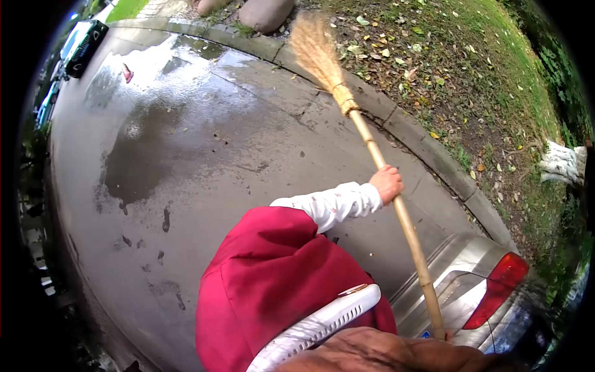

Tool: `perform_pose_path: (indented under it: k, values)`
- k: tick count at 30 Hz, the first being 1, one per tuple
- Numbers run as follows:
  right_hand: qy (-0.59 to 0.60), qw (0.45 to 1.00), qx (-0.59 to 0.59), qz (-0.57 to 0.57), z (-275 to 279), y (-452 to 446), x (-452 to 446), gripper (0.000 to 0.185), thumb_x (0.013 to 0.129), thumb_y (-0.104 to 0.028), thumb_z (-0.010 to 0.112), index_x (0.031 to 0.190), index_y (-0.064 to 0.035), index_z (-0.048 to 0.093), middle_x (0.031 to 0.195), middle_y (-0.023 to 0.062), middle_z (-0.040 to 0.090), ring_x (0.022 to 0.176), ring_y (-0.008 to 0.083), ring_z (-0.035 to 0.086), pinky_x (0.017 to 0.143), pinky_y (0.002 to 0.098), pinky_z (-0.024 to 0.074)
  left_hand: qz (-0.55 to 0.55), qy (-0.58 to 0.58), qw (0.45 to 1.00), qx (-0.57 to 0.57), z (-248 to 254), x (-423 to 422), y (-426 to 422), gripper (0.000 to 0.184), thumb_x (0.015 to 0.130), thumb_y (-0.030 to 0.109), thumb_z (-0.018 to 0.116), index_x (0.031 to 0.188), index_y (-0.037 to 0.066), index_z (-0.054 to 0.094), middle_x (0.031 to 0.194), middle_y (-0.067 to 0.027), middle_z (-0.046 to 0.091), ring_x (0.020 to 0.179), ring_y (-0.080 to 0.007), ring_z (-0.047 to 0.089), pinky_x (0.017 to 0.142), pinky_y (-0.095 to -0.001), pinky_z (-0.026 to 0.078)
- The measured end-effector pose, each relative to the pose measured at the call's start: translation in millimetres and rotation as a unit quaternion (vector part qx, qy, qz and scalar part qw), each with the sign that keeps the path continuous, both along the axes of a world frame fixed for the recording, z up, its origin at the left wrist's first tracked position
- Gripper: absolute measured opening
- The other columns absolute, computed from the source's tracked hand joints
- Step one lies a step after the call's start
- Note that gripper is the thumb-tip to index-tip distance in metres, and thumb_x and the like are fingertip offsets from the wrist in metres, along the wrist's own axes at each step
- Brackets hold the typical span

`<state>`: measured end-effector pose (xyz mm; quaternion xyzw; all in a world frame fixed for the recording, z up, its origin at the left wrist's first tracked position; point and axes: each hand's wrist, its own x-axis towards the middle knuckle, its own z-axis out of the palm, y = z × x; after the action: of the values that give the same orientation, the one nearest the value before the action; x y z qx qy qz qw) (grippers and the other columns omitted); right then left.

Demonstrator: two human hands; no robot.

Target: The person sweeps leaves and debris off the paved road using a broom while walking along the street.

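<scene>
A straw broom [372,146] with a long bamboo handle runs from the top centre down to the lower right. My left hand [387,184], in a white patterned sleeve, is wrapped round the handle about midway. Only a small part of my right hand [449,336] shows, at the handle's lower end, closed against it; the rest is hidden. The spread straw bristles [313,49] are over the kerb beside the leaf-strewn ground.
A silver car [458,279] with a red tail light stands close on the right. The kerb [434,152] borders grass with fallen leaves and a white-painted trunk [558,162]. Wet pavement [149,142] spreads left; a dark vehicle [83,49] is farther off. Rounded stones [265,13] lie beyond the kerb.
</scene>
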<state>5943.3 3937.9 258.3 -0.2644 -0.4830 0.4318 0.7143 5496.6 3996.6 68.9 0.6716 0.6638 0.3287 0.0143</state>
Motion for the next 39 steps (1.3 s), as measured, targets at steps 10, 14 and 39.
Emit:
perform_pose_path:
  k: [10, 14, 39]
  values:
    - [0.173, 0.917, -0.195, 0.303, -85.0, 22.9, -357.9, 0.017, 0.089, -0.015, 0.047, 0.074, -0.0144, 0.038, 0.061, -0.0033, 0.037, 0.060, 0.0125, 0.038, 0.076, 0.0372, 0.0356, 0.219, 0.063, 0.951, -0.207, -102.2, -319.2, -171.0, 0.010, 0.061, 0.012, 0.063, 0.071, 0.013, 0.063, 0.075, -0.0069, 0.057, 0.083, -0.0278, 0.056, 0.075, -0.0384, 0.046]
    - [0.118, 0.921, -0.232, 0.289, -94.0, 29.2, -473.4, 0.017, 0.090, -0.016, 0.047, 0.076, -0.0155, 0.037, 0.063, -0.0020, 0.036, 0.062, 0.0135, 0.036, 0.077, 0.0388, 0.0346, 0.248, 0.026, 0.940, -0.232, -170.4, -413.8, -169.2, 0.013, 0.058, 0.008, 0.064, 0.071, 0.011, 0.063, 0.075, -0.0083, 0.059, 0.079, -0.0309, 0.058, 0.072, -0.0392, 0.046]
    - [-0.008, 0.985, -0.147, -0.094, 43.2, -119.9, -243.2, 0.023, 0.086, -0.022, 0.048, 0.068, -0.0148, 0.035, 0.048, -0.0058, 0.031, 0.044, 0.0090, 0.029, 0.055, 0.0298, 0.0286, -0.241, -0.087, 0.943, -0.212, -134.8, -115.9, -93.2, 0.018, 0.049, 0.014, 0.067, 0.063, 0.014, 0.056, 0.069, -0.0067, 0.054, 0.070, -0.0288, 0.055, 0.063, -0.0402, 0.047]
